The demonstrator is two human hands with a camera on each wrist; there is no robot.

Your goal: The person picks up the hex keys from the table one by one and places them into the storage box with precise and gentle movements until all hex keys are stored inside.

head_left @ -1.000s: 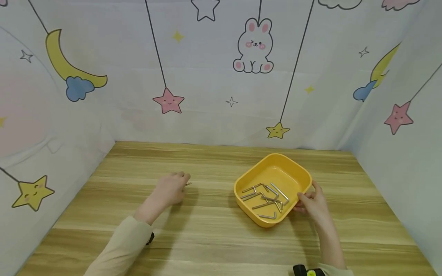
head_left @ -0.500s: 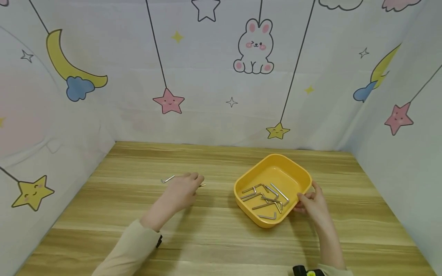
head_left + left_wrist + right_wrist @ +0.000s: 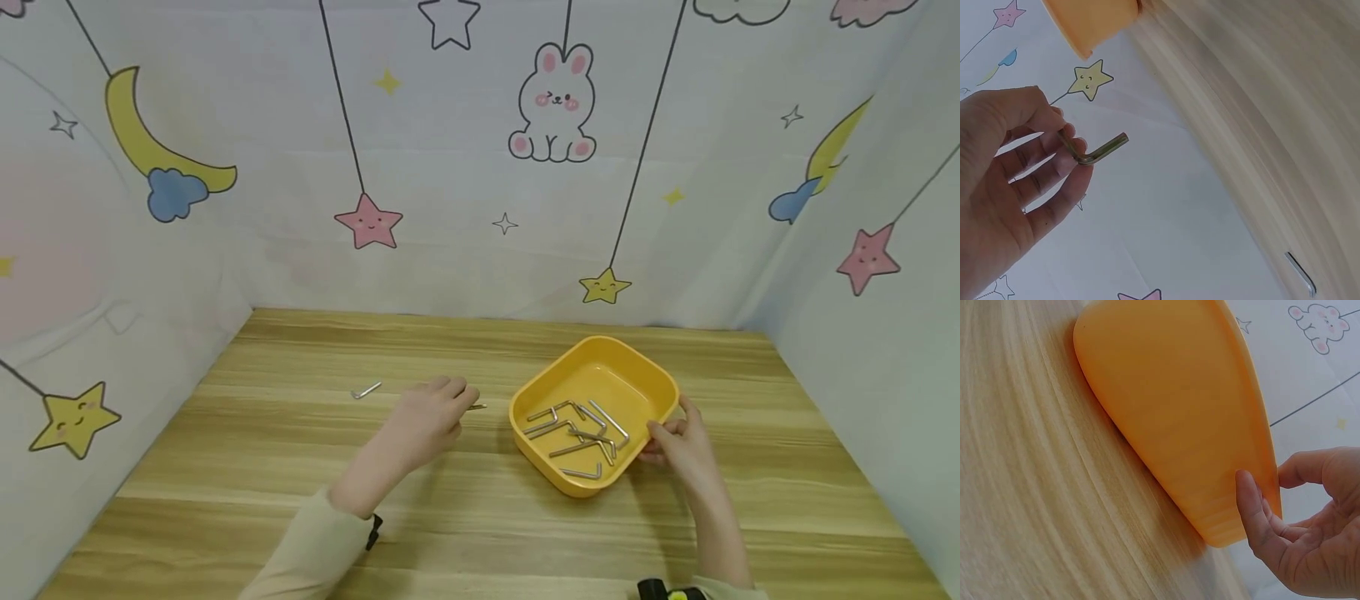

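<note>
My left hand [image 3: 427, 421] is above the table, left of the yellow tray. Between thumb and fingers it pinches a bronze-coloured hex key [image 3: 1105, 149], whose bent end sticks out in the left wrist view. My right hand [image 3: 681, 442] grips the right rim of the yellow tray [image 3: 637, 358], thumb on top and fingers outside and below. In the right wrist view the tray [image 3: 1172, 394] shows its outer wall. Several L-shaped hex keys [image 3: 573, 442] lie inside the tray, some crossing each other. One silver hex key [image 3: 367, 390] lies on the table behind and left of my left hand.
The wood-grain table [image 3: 262, 450] ends at a white cloth backdrop [image 3: 450, 150] printed with stars, moons and a rabbit. Cloth also hangs on the left and right sides. Dark straps [image 3: 372, 533] sit at the wrists.
My left hand has moved right with the hex key, closer to the tray. The silver hex key on the table came into view behind it. My right hand and the tray stay in place.
</note>
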